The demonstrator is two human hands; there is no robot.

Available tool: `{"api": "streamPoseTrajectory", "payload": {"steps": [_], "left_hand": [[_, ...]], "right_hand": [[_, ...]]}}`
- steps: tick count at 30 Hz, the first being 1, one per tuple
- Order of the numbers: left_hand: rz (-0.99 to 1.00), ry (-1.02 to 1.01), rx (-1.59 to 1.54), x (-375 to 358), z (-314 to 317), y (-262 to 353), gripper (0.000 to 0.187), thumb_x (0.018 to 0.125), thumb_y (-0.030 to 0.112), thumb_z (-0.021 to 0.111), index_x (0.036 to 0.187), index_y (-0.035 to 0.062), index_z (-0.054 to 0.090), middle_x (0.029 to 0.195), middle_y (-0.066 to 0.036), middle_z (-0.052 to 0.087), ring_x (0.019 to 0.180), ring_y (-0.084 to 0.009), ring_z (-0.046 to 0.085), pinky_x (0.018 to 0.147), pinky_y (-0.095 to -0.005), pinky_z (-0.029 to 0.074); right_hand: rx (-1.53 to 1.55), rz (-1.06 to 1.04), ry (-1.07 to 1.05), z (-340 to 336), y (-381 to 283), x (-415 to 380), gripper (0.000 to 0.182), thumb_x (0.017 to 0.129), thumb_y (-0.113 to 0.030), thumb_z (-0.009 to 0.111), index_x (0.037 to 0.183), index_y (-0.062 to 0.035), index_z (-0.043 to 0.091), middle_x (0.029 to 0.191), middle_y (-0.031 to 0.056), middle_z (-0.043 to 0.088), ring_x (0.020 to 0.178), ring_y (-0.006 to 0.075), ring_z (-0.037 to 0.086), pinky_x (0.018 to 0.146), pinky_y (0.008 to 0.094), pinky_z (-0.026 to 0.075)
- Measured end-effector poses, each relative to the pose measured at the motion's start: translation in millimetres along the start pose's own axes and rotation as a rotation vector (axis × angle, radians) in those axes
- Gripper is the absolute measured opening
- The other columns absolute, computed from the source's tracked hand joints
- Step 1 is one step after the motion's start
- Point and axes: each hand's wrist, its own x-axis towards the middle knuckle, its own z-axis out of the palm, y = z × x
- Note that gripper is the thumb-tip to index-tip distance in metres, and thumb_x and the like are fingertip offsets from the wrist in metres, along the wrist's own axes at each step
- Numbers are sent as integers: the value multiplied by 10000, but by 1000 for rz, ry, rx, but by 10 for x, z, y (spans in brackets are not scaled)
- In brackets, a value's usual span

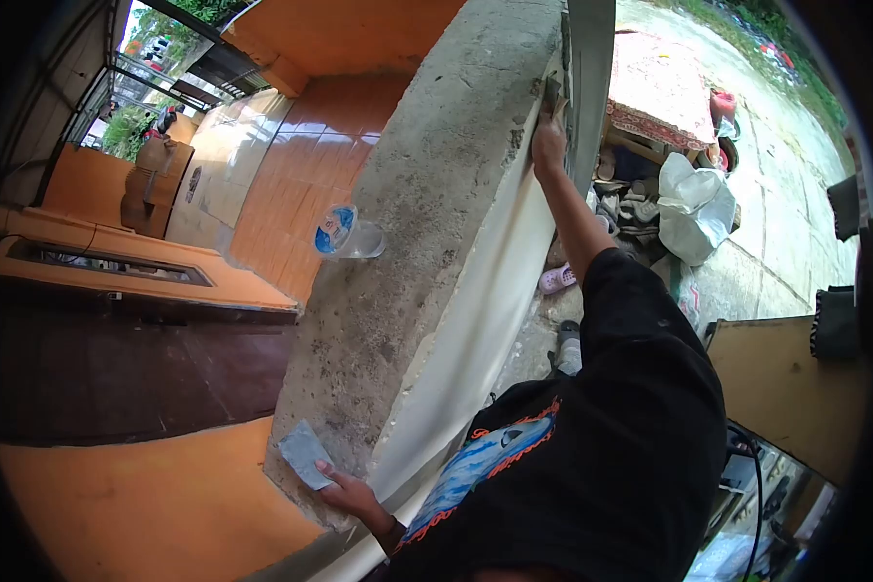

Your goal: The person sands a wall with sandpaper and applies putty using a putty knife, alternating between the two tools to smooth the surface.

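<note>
My left hand is at the near left end of a rough concrete ledge, its thumb and fingers closed on a blue-grey sheet. The sheet lies flat on the ledge top. Farther along, my right hand is closed at the ledge's right edge, around a small flat dark piece that I cannot make out well. Below this edge runs a smooth, pale side face. A clear plastic cup with a blue label lies on the ledge between my hands.
Left of the ledge are an orange tiled floor and a dark brown door. On the right stand a cloth-covered table, shoes, a white bag and a pink clog. A grey post rises beside my right hand.
</note>
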Motion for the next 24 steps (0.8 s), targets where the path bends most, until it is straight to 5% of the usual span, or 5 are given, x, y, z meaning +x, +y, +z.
{"api": "streamPoseTrajectory", "payload": {"steps": [3,8,13,17,24], "left_hand": [[-15,6,47,-33,-49,69,579,947,397,396,1186,-126,462,1182,-311,502,1057,-438,508,888,-445,396],[81,38,66,12,-49,34,573,943,400,400,1144,-127,497,1135,-311,533,1023,-447,520,861,-459,401],[205,-151,118,108,-15,-161,585,936,424,387,1098,-117,538,1058,-300,572,991,-462,522,822,-460,412],[404,-177,87,80,-27,-176,538,948,372,352,1224,-76,464,1295,-264,431,1222,-412,373,1026,-457,275],[496,-357,93,63,-91,-282,571,949,390,340,1320,-44,363,1359,-212,381,1284,-356,320,1073,-449,203]], "right_hand": [[86,285,-84,-23,-124,735,686,903,-535,351,1248,48,466,1196,249,521,1109,321,510,895,364,395],[46,159,-100,-21,60,753,687,903,-531,365,1291,33,419,1204,217,520,1083,281,522,880,357,407],[75,-46,-233,-194,406,-1027,596,963,-419,337,1343,40,332,1336,159,415,1243,242,360,1047,293,217],[31,-142,-408,-332,635,-2677,552,962,-280,389,1423,-61,179,1459,229,163,1367,320,141,1094,337,146],[-205,-339,-706,-794,158,-4917,754,748,-31,483,1434,-99,178,1468,262,45,1362,422,22,1099,454,91]]}}
